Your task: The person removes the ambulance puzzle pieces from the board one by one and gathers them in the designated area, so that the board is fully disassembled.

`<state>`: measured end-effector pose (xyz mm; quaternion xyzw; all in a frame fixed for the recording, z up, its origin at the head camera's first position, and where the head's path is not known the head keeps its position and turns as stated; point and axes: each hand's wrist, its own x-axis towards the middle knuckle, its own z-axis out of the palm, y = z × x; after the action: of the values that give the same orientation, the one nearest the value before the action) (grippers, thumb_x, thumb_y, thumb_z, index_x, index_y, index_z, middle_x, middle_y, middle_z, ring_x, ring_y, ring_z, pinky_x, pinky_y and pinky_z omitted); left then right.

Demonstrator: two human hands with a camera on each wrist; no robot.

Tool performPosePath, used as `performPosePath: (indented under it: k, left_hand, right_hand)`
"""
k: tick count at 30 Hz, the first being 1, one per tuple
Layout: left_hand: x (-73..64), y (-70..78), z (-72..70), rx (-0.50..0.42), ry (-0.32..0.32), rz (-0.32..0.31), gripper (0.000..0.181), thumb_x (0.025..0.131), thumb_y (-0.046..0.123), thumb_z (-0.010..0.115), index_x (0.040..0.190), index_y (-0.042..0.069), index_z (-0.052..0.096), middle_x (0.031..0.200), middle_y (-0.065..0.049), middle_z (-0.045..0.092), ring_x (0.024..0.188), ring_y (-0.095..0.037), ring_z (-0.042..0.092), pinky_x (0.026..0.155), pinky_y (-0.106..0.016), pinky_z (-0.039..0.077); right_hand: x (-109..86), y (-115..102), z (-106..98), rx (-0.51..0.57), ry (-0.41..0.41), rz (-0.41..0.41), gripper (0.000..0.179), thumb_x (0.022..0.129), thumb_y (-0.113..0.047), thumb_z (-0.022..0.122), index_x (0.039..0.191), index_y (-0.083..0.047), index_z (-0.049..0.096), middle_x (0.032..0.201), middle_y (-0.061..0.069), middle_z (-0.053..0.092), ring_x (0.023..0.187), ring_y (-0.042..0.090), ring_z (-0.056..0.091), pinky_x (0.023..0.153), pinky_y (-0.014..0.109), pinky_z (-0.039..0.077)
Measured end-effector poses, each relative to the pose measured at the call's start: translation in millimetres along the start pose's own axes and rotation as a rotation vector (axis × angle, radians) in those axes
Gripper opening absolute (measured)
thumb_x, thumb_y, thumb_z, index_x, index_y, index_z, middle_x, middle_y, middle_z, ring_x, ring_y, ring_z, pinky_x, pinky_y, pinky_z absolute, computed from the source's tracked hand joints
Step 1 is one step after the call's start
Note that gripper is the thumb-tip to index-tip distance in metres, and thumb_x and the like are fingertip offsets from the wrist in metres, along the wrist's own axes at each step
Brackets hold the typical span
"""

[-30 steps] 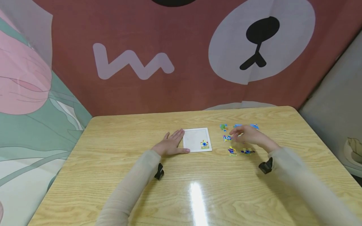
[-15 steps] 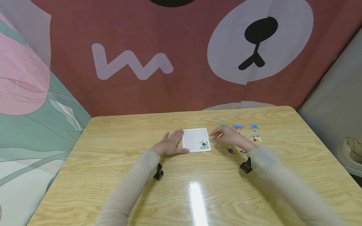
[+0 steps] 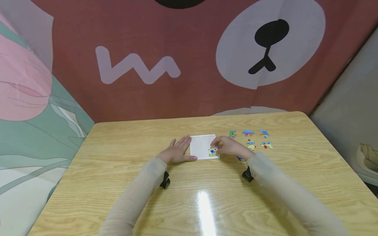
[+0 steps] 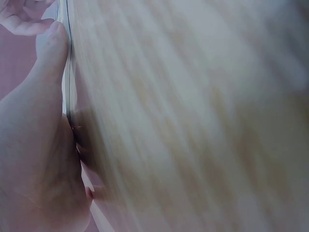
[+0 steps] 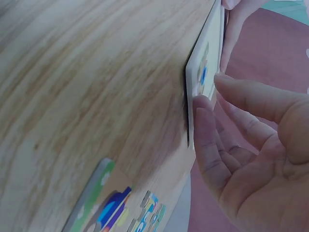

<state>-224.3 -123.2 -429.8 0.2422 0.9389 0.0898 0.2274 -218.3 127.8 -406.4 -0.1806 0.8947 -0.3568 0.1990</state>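
In the head view my left hand [image 3: 176, 152] lies flat with spread fingers at the left side of a square white puzzle tray [image 3: 198, 158], its fingertips and thumb touching the rim. A yellow puzzle piece with a blue round spot [image 3: 212, 151] sits in the tray's lower right corner. My right hand [image 3: 231, 147] is over the tray's right side, thumb and fingers bent together in a pinch at a small puzzle piece mostly hidden by the fingers. In the right wrist view the thumb [image 5: 251, 94] and index finger come close beside the tray edge [image 5: 190, 87].
Several loose puzzle pieces lie right of the tray, among them a green one [image 3: 232, 133], a blue one [image 3: 264, 133] and a yellow one [image 3: 251, 145]. A purple-blue piece [image 5: 113, 208] lies near the right wrist. The wooden table [image 3: 133, 137] ends at a printed wall.
My right hand has moved left from the loose pieces to the tray's right side, and one loose piece no longer shows in its former place. The left hand has stayed still.
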Motion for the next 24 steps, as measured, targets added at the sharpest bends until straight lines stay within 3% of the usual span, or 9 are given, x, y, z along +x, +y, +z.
performPosePath:
  k: [4, 9, 24]
  left_hand:
    - [-0.8, 0.5, -0.2, 0.001, 0.004, 0.003, 0.096, 0.089, 0.069, 0.043, 0.155, 0.015, -0.001, 0.163, -0.001, -0.004, 0.151, -0.017, -0.002, 0.122, -0.051, -0.002]
    - [-1.6, 1.0, 0.1, -0.007, 0.006, 0.003, 0.096, 0.089, 0.068, 0.044, 0.155, 0.015, -0.001, 0.163, -0.001, -0.003, 0.151, -0.016, -0.002, 0.122, -0.051, -0.002]
    - [-1.2, -0.1, 0.9, -0.007, 0.006, 0.006, 0.096, 0.089, 0.067, 0.044, 0.155, 0.015, -0.001, 0.163, -0.001, -0.003, 0.151, -0.017, -0.001, 0.122, -0.051, -0.001]
  right_hand:
    - [0.8, 0, 1, -0.003, 0.004, 0.001, 0.032, 0.076, 0.005, 0.066, 0.108, 0.002, 0.066, 0.111, 0.017, 0.066, 0.092, 0.022, 0.056, 0.081, 0.032, 0.048]
    - [5.5, 2, 4, -0.094, 0.008, -0.065, 0.034, 0.072, 0.009, 0.067, 0.105, 0.003, 0.067, 0.102, 0.015, 0.068, 0.075, 0.015, 0.050, 0.067, 0.024, 0.043]
    - [6.7, -10, 6, -0.201, -0.019, -0.015, 0.030, 0.079, 0.005, 0.067, 0.110, 0.003, 0.068, 0.107, 0.016, 0.064, 0.088, 0.020, 0.056, 0.083, 0.035, 0.051]
